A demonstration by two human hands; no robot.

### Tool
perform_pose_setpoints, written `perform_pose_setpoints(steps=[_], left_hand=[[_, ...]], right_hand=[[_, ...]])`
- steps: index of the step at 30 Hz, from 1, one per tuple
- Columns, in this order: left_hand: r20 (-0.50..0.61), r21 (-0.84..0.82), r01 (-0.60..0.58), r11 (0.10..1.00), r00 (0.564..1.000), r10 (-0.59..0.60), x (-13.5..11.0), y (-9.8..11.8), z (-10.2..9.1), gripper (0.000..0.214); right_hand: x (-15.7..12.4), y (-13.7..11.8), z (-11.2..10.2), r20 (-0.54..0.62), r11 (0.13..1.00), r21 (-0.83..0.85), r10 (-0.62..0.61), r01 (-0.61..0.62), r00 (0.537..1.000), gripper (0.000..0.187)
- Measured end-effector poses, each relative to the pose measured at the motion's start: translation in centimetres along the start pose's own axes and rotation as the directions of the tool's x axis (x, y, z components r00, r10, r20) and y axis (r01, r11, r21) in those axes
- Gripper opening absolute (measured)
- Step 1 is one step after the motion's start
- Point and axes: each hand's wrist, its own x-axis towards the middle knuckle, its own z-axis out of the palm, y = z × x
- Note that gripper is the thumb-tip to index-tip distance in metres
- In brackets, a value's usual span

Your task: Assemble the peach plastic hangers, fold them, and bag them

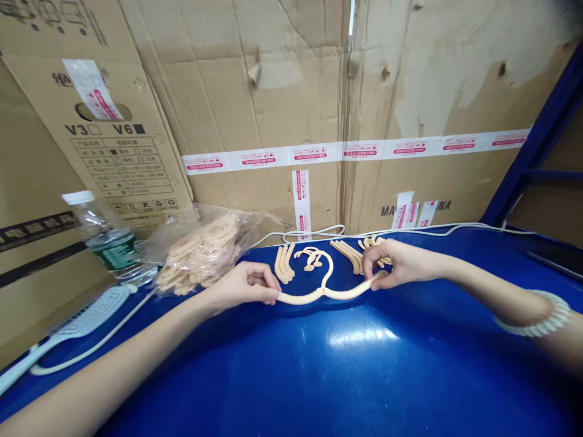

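Between my two hands is a beige clothes hanger (pixel 347 295), with two curved arms meeting at a middle joint and a hook (pixel 330 267) rising from it. My left hand (pixel 252 283) pinches the tip of the left arm. At the other end, the fingers of my right hand (pixel 387 264) are closed on the right arm's tip. Small beige pieces (pixel 311 262) lie behind the joint, close to the hook. Loose curved arms (pixel 284 264) rest by my left fingertips. More slim arms (pixel 347 255) lie beside my right hand, which partly covers other hook-like pieces (pixel 373 241).
A clear plastic bag (pixel 200 249) full of beige parts sits at the left, near a water bottle (pixel 112 243) and a pale blue hairbrush (pixel 86 315). A white cable (pixel 446 229) runs along the back of the blue table (pixel 291 376). Cardboard (pixel 255 109) walls the back. A dark flat object (pixel 555 264) lies right.
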Motion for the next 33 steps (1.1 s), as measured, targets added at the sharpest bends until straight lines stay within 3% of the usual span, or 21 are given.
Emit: perform_pose_setpoints(steps=[5,8,11,22,33], left_hand=[[0.148,0.336,-0.112,0.935,0.987,0.065,-0.8,1.1,0.0,0.010],[0.251,0.594,-0.268,0.758,0.958,0.141,-1.5,2.0,0.4,0.006],[0.295,0.723,-0.317,0.613,0.945,0.140,-1.9,2.3,0.7,0.007],[0.267,0.717,-0.263,0.645,0.959,0.095,-1.8,2.1,0.8,0.008],[0.255,0.737,-0.273,0.618,0.960,0.120,-1.7,2.0,0.9,0.008]], right_hand=[[0.2,-0.2,0.3,0.134,0.994,-0.103,-0.019,0.033,0.991,0.016],[0.2,-0.4,0.6,0.172,0.993,-0.112,0.043,-0.023,0.984,0.014],[0.2,-0.7,0.8,0.182,0.994,-0.105,0.052,-0.033,0.982,0.012],[0.3,-0.6,0.8,0.133,0.993,-0.100,0.074,-0.061,0.988,0.014],[0.2,-0.6,0.7,0.100,0.993,-0.113,0.040,-0.029,0.994,0.011]])
